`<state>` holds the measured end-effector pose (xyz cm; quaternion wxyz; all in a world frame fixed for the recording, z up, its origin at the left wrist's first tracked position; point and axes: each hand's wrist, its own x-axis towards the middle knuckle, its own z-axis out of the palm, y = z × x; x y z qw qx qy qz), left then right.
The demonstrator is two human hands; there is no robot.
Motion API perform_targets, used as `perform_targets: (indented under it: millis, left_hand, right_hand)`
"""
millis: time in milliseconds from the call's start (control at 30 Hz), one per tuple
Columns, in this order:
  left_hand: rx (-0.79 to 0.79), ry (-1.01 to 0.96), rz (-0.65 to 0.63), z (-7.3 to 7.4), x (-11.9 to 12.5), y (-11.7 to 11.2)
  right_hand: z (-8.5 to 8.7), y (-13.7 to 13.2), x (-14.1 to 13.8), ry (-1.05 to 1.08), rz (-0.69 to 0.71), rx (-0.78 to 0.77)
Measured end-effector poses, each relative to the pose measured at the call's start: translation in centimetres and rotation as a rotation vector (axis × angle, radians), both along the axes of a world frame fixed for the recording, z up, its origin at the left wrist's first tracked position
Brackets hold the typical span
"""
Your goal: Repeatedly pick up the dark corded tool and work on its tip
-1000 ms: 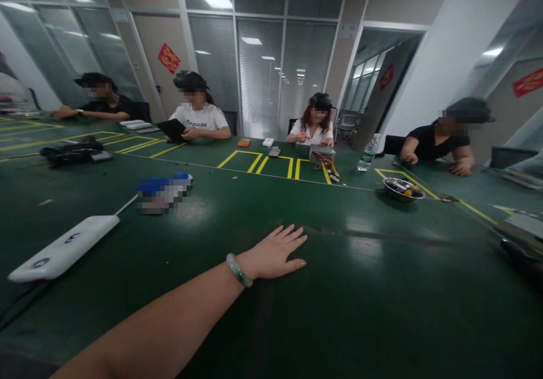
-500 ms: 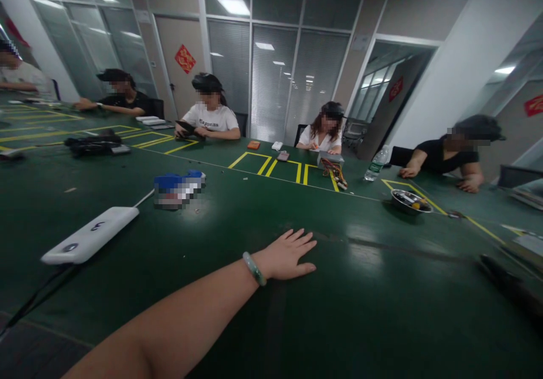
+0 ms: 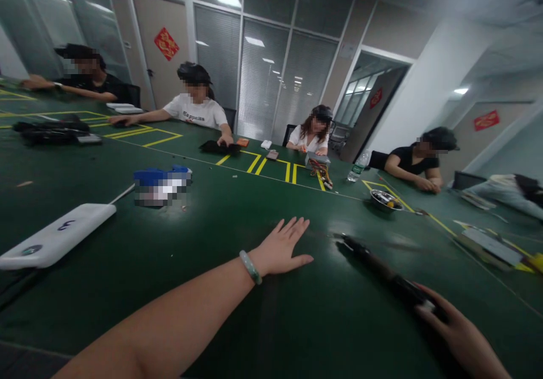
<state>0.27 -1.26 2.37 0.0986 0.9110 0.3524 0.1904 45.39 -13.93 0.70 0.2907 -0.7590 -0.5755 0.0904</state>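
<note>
Grip: right hand (image 3: 463, 338) on dark tool (image 3: 380, 268), mid table (image 3: 322, 325)

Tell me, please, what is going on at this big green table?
The person wearing the camera rests the left hand flat and open on the green table, with a pale green bracelet on that wrist. The right hand, at the lower right, grips one end of a long dark object, too blurred to identify, that lies on the table. A white device lies to the left and a metal bowl farther off. Other people sit along the far side.
</note>
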Motion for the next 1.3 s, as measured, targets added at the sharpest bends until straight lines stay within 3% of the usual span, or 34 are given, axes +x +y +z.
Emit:
perform_targets:
  millis: [67, 133, 300, 367, 467, 567, 633, 700, 800, 867, 933, 1033, 1133, 1200, 1300]
  left_hand:
    - [0.093, -0.049, 0.017, 0.7, 0.4, -0.4]
    - [0.152, -0.059, -0.002, 1.2, 0.7, -0.7]
    - [0.226, -0.007, -0.077, 0.2, 0.6, 0.1]
    - [0.239, -0.008, -0.038, -0.5, 0.3, 0.8]
    - [0.244, -0.036, 0.041, -1.1, -0.3, 1.8]
    - [0.226, -0.044, 0.078, -1.2, -0.6, 2.4]
    - [0.215, -0.035, 0.095, -1.2, -0.6, 2.5]
    - [0.212, -0.03, 0.111, -1.2, -0.6, 2.5]
    - [0.206, -0.03, 0.133, -1.3, -0.4, 2.5]
    - [0.2, -0.031, 0.147, -1.5, -0.3, 2.6]
    - [0.193, -0.033, 0.146, -1.6, -0.2, 2.7]
    - [0.177, -0.031, 0.135, -1.5, -0.3, 2.7]
    - [0.159, -0.014, 0.118, -1.1, -0.4, 2.4]
    - [0.155, 0.001, 0.098, -0.7, -0.5, 2.3]
    - [0.162, 0.014, 0.082, -0.4, -0.7, 2.1]
  right_hand:
    - [0.3, 2.3, -3.7, 0.072, 0.171, -0.082]
    - [0.7, 5.1, -8.8, 0.048, 0.296, -0.044]
    - [0.7, 11.4, -20.8, 0.007, 0.55, 0.002]
    - [0.3, 13.2, -23.8, -0.03, 0.578, 0.018]
    - [0.1, 14.4, -26.1, -0.066, 0.625, 0.048]
    - [0.9, 13.4, -26.1, -0.132, 0.676, 0.133]
    - [1.7, 11.6, -25.1, -0.249, 0.615, 0.157]
    - [1.9, 9.2, -23.5, -0.395, 0.423, 0.102]
    - [1.0, 5.2, -20.4, -0.532, 0.116, -0.042]
    - [0.0, 3.3, -18.1, -0.55, 0.101, -0.112]
    - [-0.4, 2.6, -15.9, -0.528, 0.182, -0.162]
    - [0.5, 4.4, -12.8, -0.528, 0.253, -0.159]
    - [2.3, 8.5, -10.2, -0.592, 0.357, -0.096]
    - [3.0, 11.1, -9.2, -0.59, 0.425, -0.072]
    - [2.8, 13.7, -9.5, -0.503, 0.409, -0.012]
